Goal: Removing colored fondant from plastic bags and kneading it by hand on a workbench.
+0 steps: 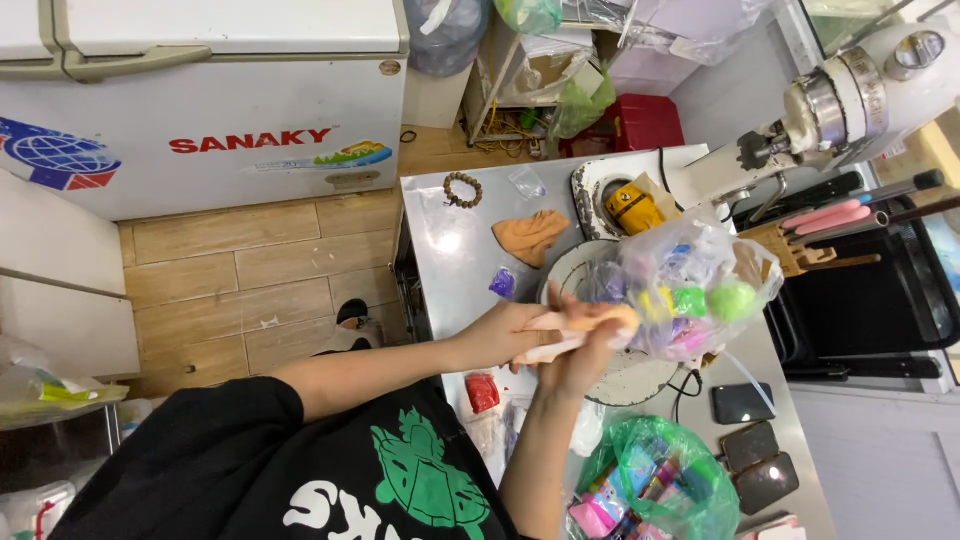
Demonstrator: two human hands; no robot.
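Below the head camera runs a grey metal worktop, its bare part lying up and to the left of the fingers, with a wood-plank floor farther left and a white chest freezer beyond that. On the worktop, above the fingers, lie a bead bracelet, a crumpled orange cloth and a small purple packet. A white stand mixer rises up and to the right of the fingers, with a wooden knife block under it. Down and to the right of the fingers lie three dark phones and a green plastic bag of coloured items; a red packet lies just below the left wrist.

Both hands meet over a round white plate. The left hand and the right hand close their fingers together on the gathered neck of a clear plastic bag, which bulges out to the right of the fingertips, touching them. Inside it show small coloured pieces, among them a round green one well right of the fingers. Exactly which fingers pinch the neck cannot be told, since the hands overlap.
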